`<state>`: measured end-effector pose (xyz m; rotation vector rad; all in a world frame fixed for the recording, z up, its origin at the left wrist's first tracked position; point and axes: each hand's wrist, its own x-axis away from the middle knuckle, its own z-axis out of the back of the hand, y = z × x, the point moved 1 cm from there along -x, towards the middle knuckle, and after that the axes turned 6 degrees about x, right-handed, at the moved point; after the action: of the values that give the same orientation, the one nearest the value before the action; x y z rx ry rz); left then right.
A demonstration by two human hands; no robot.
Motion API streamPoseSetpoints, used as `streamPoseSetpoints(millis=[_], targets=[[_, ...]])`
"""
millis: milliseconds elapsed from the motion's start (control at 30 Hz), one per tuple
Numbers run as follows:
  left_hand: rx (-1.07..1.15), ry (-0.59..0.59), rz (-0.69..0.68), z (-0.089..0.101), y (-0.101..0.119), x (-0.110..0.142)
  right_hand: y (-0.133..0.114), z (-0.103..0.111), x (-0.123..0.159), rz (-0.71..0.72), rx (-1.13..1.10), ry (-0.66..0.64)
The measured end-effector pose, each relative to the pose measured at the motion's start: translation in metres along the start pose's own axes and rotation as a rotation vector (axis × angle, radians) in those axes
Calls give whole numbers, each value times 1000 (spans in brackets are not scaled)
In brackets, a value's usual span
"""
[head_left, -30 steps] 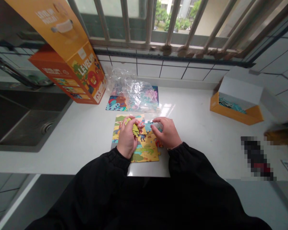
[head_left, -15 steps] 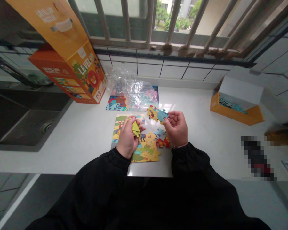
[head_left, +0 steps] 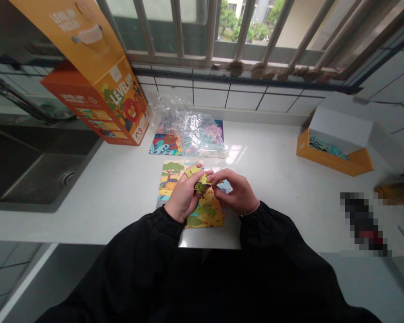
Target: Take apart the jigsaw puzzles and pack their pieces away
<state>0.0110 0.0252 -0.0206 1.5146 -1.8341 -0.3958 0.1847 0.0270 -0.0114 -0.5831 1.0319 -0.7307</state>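
Observation:
My left hand (head_left: 186,195) is closed around a stack of yellow-green puzzle pieces (head_left: 198,179), held above the counter. Close beside it, my right hand (head_left: 236,192) is in a pinch, with thumb and forefinger on puzzle pieces seen almost edge-on; their picture is hidden. Beneath both hands lies a partly assembled jigsaw puzzle (head_left: 207,213) showing a tree, a green crocodile and yellow ground. My hands and the pieces cover its middle, and the right hand hides most of its right side.
Behind the puzzle, a crumpled clear plastic bag (head_left: 198,130) lies over a colourful picture sheet (head_left: 164,144). An orange puzzle box (head_left: 121,107) stands at left beside the dark sink (head_left: 37,179). At right is an open box (head_left: 333,154) with blue-green pieces inside. A barred window is behind.
My right hand has come down and left toward my left hand, bringing the yellow-and-blue pieces from above the puzzle's upper right. The left hand has opened slightly around its stack.

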Motion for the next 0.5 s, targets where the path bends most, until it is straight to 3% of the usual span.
streamPoseSetpoints(millis=[133, 333, 500], targets=[[-14, -43, 30, 0, 0, 3, 10, -2, 2, -144, 51, 100], [-88, -80, 55, 1, -3, 1, 23, -7, 3, -286, -112, 27], [15, 121, -76, 4, 4, -6, 22, -5, 7, -201, -119, 53]])
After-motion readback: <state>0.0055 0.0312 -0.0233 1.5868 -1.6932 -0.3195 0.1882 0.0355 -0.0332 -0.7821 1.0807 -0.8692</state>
